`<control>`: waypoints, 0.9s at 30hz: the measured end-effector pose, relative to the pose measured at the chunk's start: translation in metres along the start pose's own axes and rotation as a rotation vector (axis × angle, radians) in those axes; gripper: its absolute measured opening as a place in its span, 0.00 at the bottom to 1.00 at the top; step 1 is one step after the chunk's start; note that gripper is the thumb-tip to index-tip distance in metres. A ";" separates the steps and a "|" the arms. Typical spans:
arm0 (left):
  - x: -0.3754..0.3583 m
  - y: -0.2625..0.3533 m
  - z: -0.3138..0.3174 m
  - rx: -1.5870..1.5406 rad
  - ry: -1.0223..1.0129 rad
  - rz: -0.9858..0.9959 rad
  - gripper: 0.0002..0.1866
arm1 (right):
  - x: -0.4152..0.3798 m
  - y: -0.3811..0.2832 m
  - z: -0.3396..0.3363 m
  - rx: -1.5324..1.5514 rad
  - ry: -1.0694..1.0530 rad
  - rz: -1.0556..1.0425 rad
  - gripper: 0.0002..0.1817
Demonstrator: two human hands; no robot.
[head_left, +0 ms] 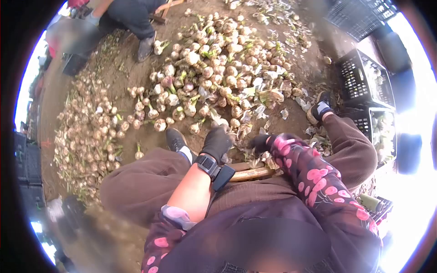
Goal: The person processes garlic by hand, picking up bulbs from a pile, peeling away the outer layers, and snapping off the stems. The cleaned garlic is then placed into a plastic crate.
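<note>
A heap of garlic bulbs (218,68), some with green stems, lies on the bare ground ahead of me. My left hand (217,142), in a dark glove with a watch on the wrist, is at the near edge of this heap. Its fingers are curled around a pale garlic bulb (221,123), partly covered by the hand. To its right, my right hand (261,143), also dark-gloved, is low between my legs, over loose papery skins (266,160). Motion smears it and its fingers are hidden. A wooden bar (252,174) crosses just below both hands.
More garlic (91,123) is spread at the left. Black crates (364,77) stand at the right, one holding pale bulbs (382,132). Another person (132,18) sits at the upper left. My shoes (175,139) rest beside the heap, and dry husks (287,36) litter the ground.
</note>
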State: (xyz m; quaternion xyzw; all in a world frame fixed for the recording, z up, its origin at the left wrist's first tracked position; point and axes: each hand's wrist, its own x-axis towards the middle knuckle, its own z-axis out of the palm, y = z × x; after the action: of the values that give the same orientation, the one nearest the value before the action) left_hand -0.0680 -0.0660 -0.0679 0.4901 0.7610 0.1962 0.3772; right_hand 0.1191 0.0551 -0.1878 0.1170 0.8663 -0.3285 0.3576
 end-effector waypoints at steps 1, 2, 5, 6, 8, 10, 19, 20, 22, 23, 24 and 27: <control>-0.001 0.001 -0.001 -0.019 0.014 -0.050 0.20 | -0.013 0.009 -0.011 0.225 0.041 -0.082 0.19; 0.026 -0.047 0.033 0.236 -0.014 0.086 0.19 | -0.011 0.036 -0.006 0.603 0.116 -0.120 0.16; 0.002 0.010 0.016 -0.077 0.077 0.130 0.28 | -0.065 0.015 -0.061 0.762 0.466 0.252 0.15; 0.007 0.018 0.015 -0.085 -0.104 0.038 0.32 | -0.072 0.016 -0.067 1.060 0.556 0.048 0.17; 0.006 0.041 0.017 -0.263 0.040 0.228 0.30 | -0.097 -0.016 -0.087 1.043 0.723 -0.020 0.19; 0.012 0.060 0.016 -0.685 0.112 0.222 0.20 | -0.104 -0.028 -0.088 0.749 0.907 0.007 0.17; -0.017 0.110 -0.024 -1.314 -0.067 0.183 0.14 | -0.189 -0.096 -0.094 1.464 1.123 -0.338 0.25; -0.013 0.104 -0.017 -1.301 -0.051 0.198 0.15 | -0.176 -0.096 -0.083 1.444 1.024 -0.501 0.36; -0.018 0.115 -0.015 -1.382 -0.068 0.165 0.16 | -0.170 -0.101 -0.073 1.088 1.168 -0.378 0.39; -0.021 0.121 -0.014 -1.462 -0.076 0.133 0.17 | -0.167 -0.103 -0.069 0.721 1.267 -0.257 0.43; -0.025 0.124 -0.017 -1.476 -0.167 0.129 0.17 | -0.171 -0.110 -0.074 0.646 1.326 -0.246 0.46; -0.007 0.109 0.002 -0.963 0.031 0.189 0.15 | -0.178 -0.112 -0.076 0.246 1.340 -0.139 0.46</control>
State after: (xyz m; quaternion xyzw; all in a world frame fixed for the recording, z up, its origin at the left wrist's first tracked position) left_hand 0.0004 -0.0242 0.0060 0.3238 0.5418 0.5663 0.5300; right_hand 0.1566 0.0259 0.0306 0.2788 0.8626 -0.3035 -0.2933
